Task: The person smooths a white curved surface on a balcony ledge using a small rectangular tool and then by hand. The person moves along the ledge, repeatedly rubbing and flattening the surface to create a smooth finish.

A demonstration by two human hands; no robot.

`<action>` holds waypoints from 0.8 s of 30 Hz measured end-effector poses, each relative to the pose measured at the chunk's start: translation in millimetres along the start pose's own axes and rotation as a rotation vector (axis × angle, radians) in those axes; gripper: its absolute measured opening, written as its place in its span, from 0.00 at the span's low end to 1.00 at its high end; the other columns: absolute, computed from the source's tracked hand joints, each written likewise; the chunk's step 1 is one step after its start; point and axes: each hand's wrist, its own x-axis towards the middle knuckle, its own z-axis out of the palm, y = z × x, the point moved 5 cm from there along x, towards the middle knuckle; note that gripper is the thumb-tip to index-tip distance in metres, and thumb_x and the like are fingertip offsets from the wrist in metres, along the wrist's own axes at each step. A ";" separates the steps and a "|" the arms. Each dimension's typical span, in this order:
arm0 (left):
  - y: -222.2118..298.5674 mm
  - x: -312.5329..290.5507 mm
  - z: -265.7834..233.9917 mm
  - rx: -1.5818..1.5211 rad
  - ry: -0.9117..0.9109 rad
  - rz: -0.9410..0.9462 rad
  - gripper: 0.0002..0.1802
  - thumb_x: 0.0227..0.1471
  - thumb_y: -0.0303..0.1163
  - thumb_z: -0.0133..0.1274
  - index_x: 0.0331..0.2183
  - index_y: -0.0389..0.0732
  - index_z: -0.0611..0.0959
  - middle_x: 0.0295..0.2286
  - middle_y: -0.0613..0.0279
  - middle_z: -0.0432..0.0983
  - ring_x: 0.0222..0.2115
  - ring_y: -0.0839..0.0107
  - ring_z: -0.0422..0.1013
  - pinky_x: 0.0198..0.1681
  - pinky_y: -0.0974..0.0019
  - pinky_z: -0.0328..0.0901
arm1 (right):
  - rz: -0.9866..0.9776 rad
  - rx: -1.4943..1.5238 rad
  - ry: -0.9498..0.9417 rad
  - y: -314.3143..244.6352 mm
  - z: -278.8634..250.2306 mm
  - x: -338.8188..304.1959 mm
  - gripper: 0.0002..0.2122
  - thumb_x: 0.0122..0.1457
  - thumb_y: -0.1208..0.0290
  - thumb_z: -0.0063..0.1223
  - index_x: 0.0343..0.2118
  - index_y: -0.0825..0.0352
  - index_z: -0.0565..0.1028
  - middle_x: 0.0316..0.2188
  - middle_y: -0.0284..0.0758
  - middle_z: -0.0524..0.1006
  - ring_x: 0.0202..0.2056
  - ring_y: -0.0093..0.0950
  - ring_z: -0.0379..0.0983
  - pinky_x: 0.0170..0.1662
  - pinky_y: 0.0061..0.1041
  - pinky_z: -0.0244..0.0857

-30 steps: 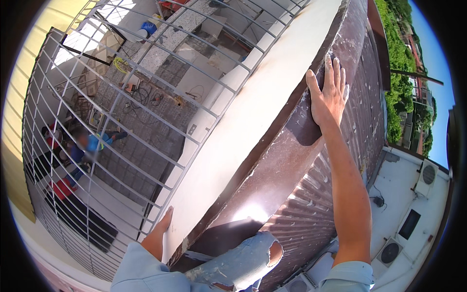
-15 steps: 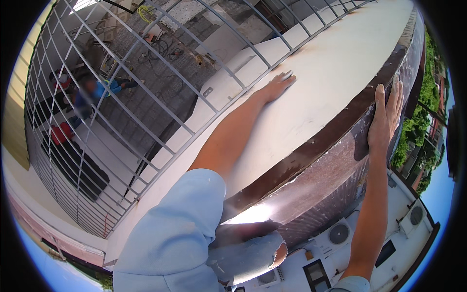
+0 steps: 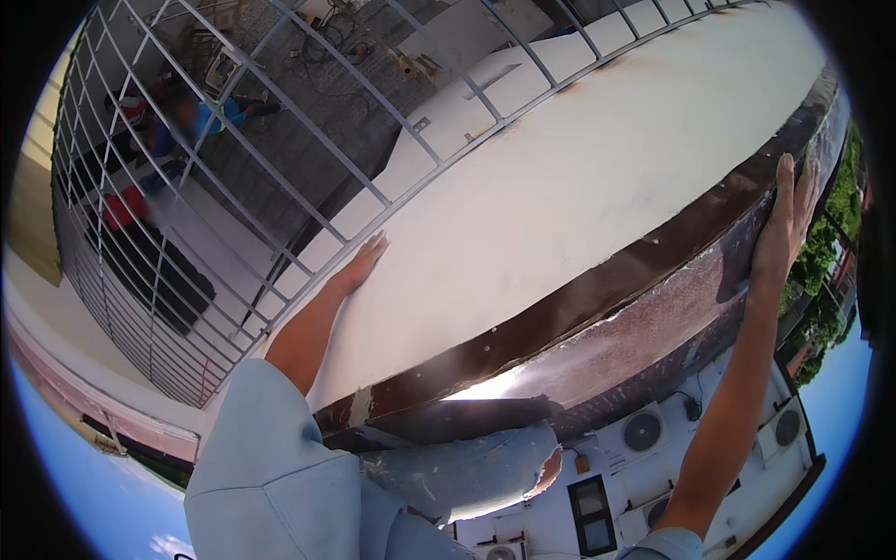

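My left hand [image 3: 362, 260] rests on the white wall top [image 3: 551, 177], close to the foot of the grey metal grille [image 3: 411, 140]. Its fingers are stretched out and nothing is in them. Farther right, my right hand [image 3: 786, 219] lies with extended fingers against the outer face of the brown metal edging [image 3: 569, 303] that runs along the wall's right side. Several screw heads dot this edging. Its lower face looks scuffed and dusty, with sunlight glaring on part of it. My knee in torn jeans [image 3: 476, 471] is just under the edging.
Beyond the grille, far below, a person in blue [image 3: 210, 121] is beside a red item [image 3: 124, 207]; cables [image 3: 327, 42] lie on the paved ground. Below the edging, a white building carries air-conditioner units [image 3: 644, 431]. Green trees [image 3: 845, 187] stand at the far right.
My left hand has moved back along the wall top toward me and the grille. My right hand remains on the metal edging, and the view has shifted, so it appears farther right.
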 end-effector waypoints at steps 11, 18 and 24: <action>517.4 -24.3 139.5 0.087 -0.193 1.052 0.45 0.66 0.68 0.30 0.71 0.48 0.55 0.71 0.48 0.41 0.73 0.52 0.35 0.74 0.50 0.35 | -0.016 0.034 -0.025 -9.8 -1.4 -1.8 0.39 0.65 0.39 0.46 0.70 0.66 0.61 0.73 0.41 0.55 0.74 0.36 0.46 0.73 0.36 0.40; 75.9 -85.6 13.2 0.073 -0.072 0.153 0.43 0.66 0.67 0.31 0.72 0.53 0.52 0.72 0.52 0.39 0.73 0.54 0.34 0.74 0.52 0.33 | 0.030 0.159 -0.070 -5.2 0.7 -3.3 0.36 0.66 0.44 0.49 0.68 0.68 0.64 0.68 0.42 0.62 0.68 0.36 0.57 0.70 0.34 0.47; -212.8 -142.1 -50.1 0.079 0.125 -0.469 0.48 0.62 0.72 0.28 0.72 0.53 0.52 0.72 0.49 0.40 0.73 0.48 0.34 0.74 0.47 0.33 | 0.096 0.258 -0.126 6.2 3.5 -1.1 0.32 0.68 0.48 0.51 0.65 0.71 0.66 0.61 0.43 0.68 0.64 0.35 0.61 0.67 0.34 0.53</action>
